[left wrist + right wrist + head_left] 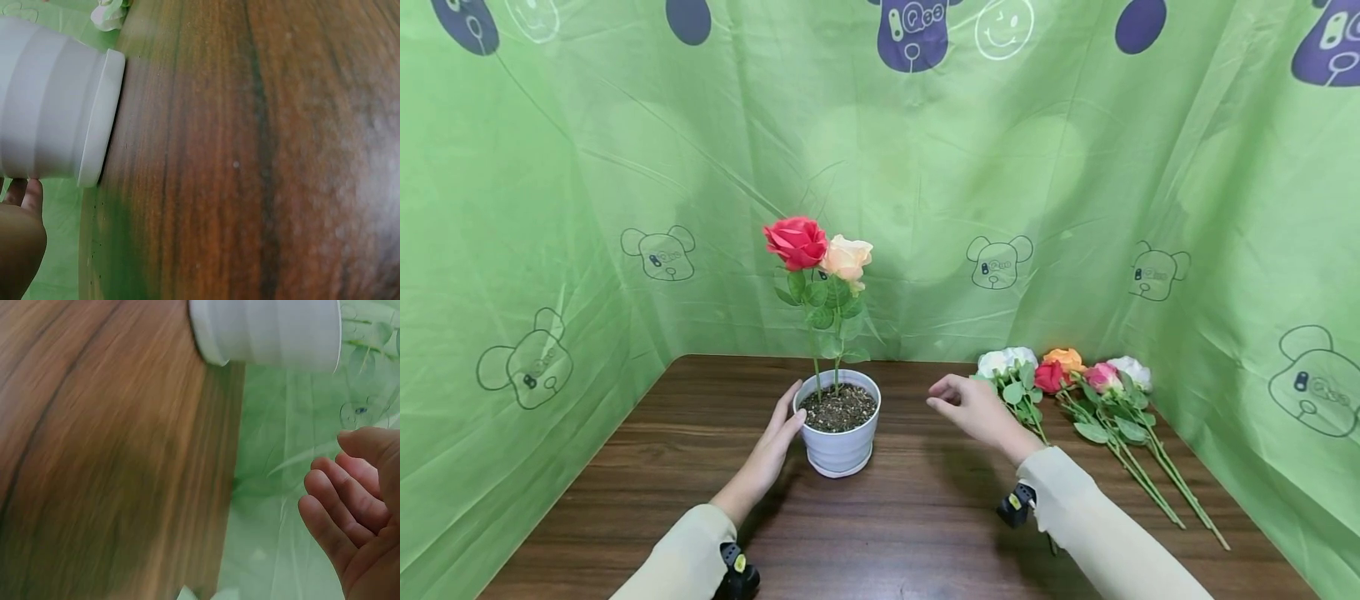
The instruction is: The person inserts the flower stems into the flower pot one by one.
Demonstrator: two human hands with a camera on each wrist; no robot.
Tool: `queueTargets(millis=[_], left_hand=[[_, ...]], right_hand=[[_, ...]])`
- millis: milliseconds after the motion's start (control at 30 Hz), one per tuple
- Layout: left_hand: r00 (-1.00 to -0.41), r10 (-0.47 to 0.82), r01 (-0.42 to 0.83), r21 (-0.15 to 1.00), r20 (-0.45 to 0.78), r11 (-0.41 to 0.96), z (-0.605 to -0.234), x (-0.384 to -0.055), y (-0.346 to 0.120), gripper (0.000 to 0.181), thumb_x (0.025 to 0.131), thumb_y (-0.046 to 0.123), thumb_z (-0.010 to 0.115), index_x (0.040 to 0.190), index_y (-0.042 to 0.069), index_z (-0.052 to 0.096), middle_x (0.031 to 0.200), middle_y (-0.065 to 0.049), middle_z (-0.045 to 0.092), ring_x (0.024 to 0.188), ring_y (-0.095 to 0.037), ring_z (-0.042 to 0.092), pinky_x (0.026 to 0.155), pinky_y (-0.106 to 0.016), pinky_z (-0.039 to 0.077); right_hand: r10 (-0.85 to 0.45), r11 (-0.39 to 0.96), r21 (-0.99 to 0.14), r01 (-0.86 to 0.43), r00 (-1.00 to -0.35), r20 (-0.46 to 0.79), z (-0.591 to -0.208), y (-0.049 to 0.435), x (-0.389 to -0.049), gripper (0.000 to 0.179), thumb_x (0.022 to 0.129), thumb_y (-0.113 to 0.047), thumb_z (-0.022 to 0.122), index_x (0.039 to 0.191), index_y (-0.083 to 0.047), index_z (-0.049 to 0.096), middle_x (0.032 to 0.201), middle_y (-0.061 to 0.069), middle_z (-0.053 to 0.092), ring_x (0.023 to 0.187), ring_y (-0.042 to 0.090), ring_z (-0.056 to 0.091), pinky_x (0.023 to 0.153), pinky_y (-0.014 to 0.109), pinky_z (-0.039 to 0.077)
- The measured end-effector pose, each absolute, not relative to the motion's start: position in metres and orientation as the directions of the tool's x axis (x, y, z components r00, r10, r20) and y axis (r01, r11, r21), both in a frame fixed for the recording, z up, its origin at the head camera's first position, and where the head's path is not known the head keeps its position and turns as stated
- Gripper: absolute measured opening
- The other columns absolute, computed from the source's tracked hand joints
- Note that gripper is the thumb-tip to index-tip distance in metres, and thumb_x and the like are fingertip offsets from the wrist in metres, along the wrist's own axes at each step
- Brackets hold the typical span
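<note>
A white ribbed flowerpot (841,454) filled with dark soil (841,408) stands on a saucer. A red rose (796,243) and a pale peach rose (847,258) rise upright from the soil on leafy green stems. Against the pot's left side rests my left hand (769,446), its fingers and thumb spread along the wall near the rim. My right hand (973,408) hovers to the right of the pot, fingers loosely bent and holding nothing. In the right wrist view, the palm and bent fingers (337,506) show beside the pot.
Right of my right hand lie several artificial flowers: white (1006,362), red (1049,377), orange (1064,360), pink (1103,377) and another white one (1131,371), stems toward the front right. The wooden table (865,542) is bordered by green printed cloth (910,167).
</note>
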State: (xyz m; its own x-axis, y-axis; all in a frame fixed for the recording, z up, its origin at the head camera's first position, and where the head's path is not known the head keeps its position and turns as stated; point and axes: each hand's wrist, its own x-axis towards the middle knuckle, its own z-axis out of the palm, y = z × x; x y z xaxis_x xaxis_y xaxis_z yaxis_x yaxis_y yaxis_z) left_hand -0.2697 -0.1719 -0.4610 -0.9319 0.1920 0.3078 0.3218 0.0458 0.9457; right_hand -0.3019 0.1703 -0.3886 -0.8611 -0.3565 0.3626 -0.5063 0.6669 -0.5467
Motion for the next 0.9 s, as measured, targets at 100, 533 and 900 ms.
queueTargets(millis=[100, 533, 900], left_hand=[[-0.933, 0.191, 0.317, 0.947, 0.304, 0.045, -0.461, -0.27, -0.172, 0.058, 0.109, 0.023, 0.037, 0.16, 0.007, 0.014, 0.164, -0.019, 0.015, 0.147, -0.034, 0.015, 0.113, -0.057, 0.018], [-0.934, 0.19, 0.316, 0.948, 0.302, 0.045, -0.46, -0.27, -0.173, 0.057, 0.109, 0.024, 0.037, 0.16, 0.01, 0.015, 0.164, -0.018, 0.013, 0.148, -0.034, 0.013, 0.113, -0.058, 0.017], [-0.934, 0.193, 0.311, 0.95, 0.3, 0.033, -0.461, -0.271, -0.172, 0.058, 0.109, 0.023, 0.037, 0.16, 0.009, 0.015, 0.164, -0.018, 0.014, 0.148, -0.034, 0.013, 0.114, -0.057, 0.015]], right_hand=[[-0.355, 0.676, -0.546, -0.495, -0.868, 0.347, -0.395, 0.187, -0.3, 0.015, 0.094, -0.02, 0.072, 0.104, -0.009, 0.071, 0.089, -0.005, 0.072, 0.08, 0.011, 0.065, 0.074, 0.036, 0.054], [-0.305, 0.736, -0.539, -0.409, -0.912, 0.276, -0.422, 0.248, -0.285, 0.017, 0.094, -0.024, 0.072, 0.104, -0.01, 0.073, 0.087, -0.009, 0.072, 0.082, 0.011, 0.066, 0.075, 0.035, 0.052], [-0.189, 0.743, -0.629, -0.227, -0.974, 0.128, -0.429, 0.286, -0.265, 0.026, 0.093, -0.024, 0.073, 0.109, -0.004, 0.07, 0.087, 0.0, 0.071, 0.075, 0.016, 0.066, 0.064, 0.032, 0.054]])
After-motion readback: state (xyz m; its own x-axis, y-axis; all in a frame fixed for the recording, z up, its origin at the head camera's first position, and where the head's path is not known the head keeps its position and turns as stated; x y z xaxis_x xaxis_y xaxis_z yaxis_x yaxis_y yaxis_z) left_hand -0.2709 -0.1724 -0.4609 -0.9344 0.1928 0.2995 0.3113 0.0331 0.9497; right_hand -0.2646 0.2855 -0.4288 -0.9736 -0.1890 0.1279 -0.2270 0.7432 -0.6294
